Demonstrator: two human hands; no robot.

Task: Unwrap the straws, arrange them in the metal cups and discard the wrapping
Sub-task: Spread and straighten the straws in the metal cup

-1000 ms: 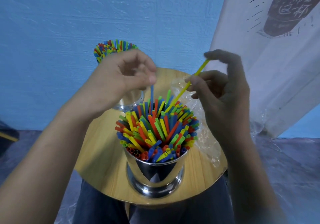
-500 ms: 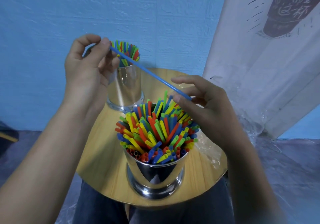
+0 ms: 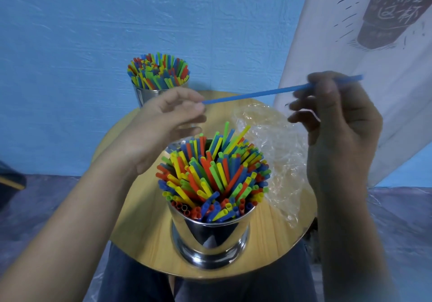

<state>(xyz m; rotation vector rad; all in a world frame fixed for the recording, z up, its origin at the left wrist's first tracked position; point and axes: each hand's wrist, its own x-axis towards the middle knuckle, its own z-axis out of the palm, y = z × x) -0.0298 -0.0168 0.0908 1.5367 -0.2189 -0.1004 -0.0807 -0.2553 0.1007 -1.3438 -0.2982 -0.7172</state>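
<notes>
Arranging step: right grip (image 3: 339, 126) pinches blue straw (image 3: 257, 93), left grip (image 3: 163, 119) relaxed at its tip; next, likely seating it upright in near cup (image 3: 210, 236).

far cup (image 3: 149, 96) behind near cup (image 3: 210, 236) on table (image 3: 145, 238)

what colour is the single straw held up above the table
Blue. The straw shows best in the head view, the only one.
</notes>
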